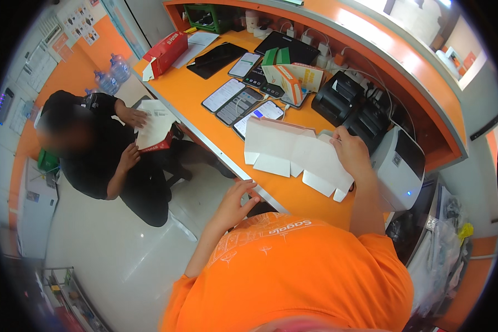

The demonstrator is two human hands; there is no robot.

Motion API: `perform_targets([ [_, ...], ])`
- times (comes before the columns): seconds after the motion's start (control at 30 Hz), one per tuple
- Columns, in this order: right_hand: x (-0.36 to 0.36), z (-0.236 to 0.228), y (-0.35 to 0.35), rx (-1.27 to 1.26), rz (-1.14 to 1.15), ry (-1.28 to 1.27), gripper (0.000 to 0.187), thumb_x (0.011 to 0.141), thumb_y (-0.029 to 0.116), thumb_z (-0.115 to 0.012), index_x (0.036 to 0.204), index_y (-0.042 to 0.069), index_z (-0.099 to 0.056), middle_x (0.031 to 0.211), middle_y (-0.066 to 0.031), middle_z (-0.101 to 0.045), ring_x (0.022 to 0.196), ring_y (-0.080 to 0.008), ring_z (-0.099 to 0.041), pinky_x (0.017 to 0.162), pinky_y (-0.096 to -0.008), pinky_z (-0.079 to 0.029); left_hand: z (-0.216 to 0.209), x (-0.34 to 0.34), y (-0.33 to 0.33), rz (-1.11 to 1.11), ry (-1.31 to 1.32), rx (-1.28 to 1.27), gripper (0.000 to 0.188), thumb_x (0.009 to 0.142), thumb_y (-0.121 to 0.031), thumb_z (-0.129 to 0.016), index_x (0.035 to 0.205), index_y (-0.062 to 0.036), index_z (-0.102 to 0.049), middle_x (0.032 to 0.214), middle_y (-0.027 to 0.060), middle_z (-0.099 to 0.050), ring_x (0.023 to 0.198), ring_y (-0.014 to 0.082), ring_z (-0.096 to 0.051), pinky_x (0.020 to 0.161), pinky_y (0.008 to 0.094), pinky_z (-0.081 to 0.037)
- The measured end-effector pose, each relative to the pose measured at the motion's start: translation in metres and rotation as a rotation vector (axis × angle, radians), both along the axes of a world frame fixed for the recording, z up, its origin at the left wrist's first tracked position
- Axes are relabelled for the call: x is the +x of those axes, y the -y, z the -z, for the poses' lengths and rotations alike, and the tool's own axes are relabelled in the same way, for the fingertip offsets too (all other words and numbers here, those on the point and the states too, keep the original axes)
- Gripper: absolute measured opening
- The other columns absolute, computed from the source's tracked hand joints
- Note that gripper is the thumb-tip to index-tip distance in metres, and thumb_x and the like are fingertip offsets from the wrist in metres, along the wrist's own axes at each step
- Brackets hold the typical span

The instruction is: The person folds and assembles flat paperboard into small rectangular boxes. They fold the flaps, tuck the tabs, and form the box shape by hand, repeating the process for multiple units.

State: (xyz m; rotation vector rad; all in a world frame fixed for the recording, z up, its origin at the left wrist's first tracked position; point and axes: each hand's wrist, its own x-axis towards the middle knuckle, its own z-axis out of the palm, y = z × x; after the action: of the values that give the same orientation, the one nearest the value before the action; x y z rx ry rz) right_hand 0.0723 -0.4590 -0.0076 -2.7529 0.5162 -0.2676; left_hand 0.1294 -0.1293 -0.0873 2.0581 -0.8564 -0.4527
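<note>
An unfolded cardboard box (293, 149), pale inside facing up with its flaps spread, lies on the orange counter (207, 50). My right hand (349, 152) is over its right part, the fingers curled and pinching at its far edge. Nothing is in my left hand (233, 206); it hovers by the counter's front edge, fingers stretched out, apart from the box. Just beyond the box lie several phones (222, 94) with lit screens and cables. A folded green, white and orange carton (296, 77) stands behind them.
Two black printers (337, 97) and a white printer (401, 169) stand at the right. A red box (166, 55) and a black tablet (216, 60) are at the far left of the counter. A seated person (110, 160) in black handles a red-and-white carton (155, 130).
</note>
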Motion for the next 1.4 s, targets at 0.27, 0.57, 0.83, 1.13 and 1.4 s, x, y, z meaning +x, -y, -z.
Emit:
perform_targets([
  [0.27,-0.005,-0.014,0.001,0.050,-0.093,0.046,0.020,0.089,0.017,-0.056,0.106,0.009,-0.063,0.093,-0.0173,-0.067,0.088,-0.0349,-0.064,0.080,-0.0440,-0.048,-0.005,0.001,0.002,0.018,-0.056,-0.110,0.033,0.089,-0.017,-0.062,0.120,-0.0052,-0.055,0.124,0.0109,-0.054,0.118,0.0261,-0.051,0.098,0.0332,-0.040],
  [0.57,-0.014,-0.016,0.010,0.319,-0.110,0.008,0.027,0.091,0.013,-0.053,0.114,0.002,-0.061,0.098,-0.0159,-0.067,0.089,-0.0279,-0.065,0.081,-0.0351,-0.049,-0.009,-0.003,-0.001,-0.004,-0.168,-0.105,0.035,0.089,-0.020,-0.062,0.121,-0.0056,-0.055,0.123,0.0108,-0.055,0.117,0.0250,-0.051,0.098,0.0330,-0.040],
  [0.83,0.008,0.047,0.054,1.459,0.057,0.221,0.030,0.093,0.009,-0.051,0.121,0.000,-0.055,0.104,-0.0092,-0.064,0.090,-0.0136,-0.063,0.081,-0.0253,-0.051,-0.007,-0.003,-0.002,-0.001,-0.225,-0.107,0.038,0.089,-0.020,-0.062,0.124,-0.0064,-0.053,0.124,0.0107,-0.055,0.119,0.0242,-0.050,0.099,0.0344,-0.040],
  [1.13,0.004,0.105,0.011,1.689,0.063,0.042,0.044,0.089,0.010,-0.053,0.133,0.006,-0.047,0.112,-0.0110,-0.061,0.096,-0.0162,-0.063,0.079,-0.0272,-0.053,0.009,0.004,0.021,-0.009,-0.106,-0.174,0.044,0.087,-0.020,-0.065,0.124,-0.0009,-0.050,0.111,0.0146,-0.056,0.098,0.0209,-0.055,0.084,0.0323,-0.046],
  [1.4,-0.004,0.081,-0.022,0.710,-0.149,-0.230,0.067,0.081,0.021,-0.067,0.140,0.011,-0.036,0.136,-0.0199,-0.041,0.126,-0.0320,-0.041,0.103,-0.0383,-0.036,0.050,0.027,0.055,-0.184,-0.013,-0.182,0.035,0.085,-0.014,-0.064,0.117,-0.0056,-0.053,0.124,0.0142,-0.038,0.099,0.0256,-0.058,0.066,0.0350,-0.059],
])
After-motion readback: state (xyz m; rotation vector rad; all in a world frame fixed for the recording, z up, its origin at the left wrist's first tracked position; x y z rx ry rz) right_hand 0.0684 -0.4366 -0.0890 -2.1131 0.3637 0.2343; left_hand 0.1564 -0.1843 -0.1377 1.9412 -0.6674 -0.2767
